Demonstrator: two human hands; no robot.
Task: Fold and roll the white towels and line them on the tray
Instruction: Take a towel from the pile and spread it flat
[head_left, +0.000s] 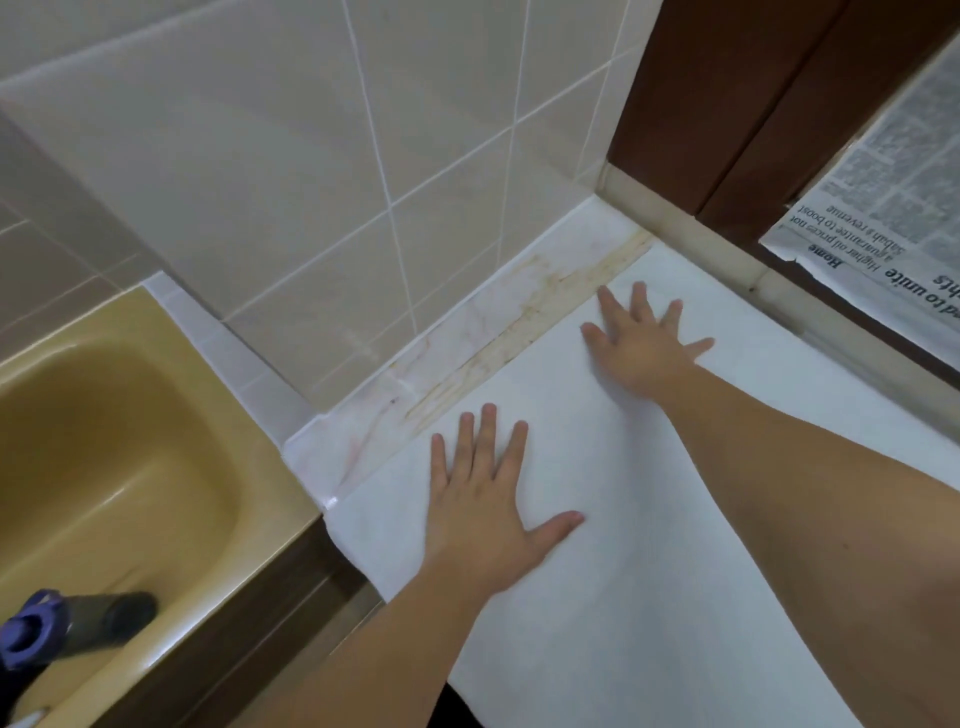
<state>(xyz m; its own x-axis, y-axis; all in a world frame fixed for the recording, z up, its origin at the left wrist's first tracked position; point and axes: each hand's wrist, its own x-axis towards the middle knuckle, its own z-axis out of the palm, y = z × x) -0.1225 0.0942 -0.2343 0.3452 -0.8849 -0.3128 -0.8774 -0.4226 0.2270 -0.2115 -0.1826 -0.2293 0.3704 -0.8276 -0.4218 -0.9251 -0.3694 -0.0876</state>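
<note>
Fingers (488, 441) of left hand (483, 514) and right hand (641, 343) spread, flat on white towel (649, 571) beside yellow sink (104, 457)

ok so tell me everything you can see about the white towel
The white towel looks like soft, faintly textured cloth, spread flat and unfolded on the marbled counter beside the yellow sink. Its near edge hangs over the counter front. The left hand and right hand press flat on it, fingers spread.
</note>
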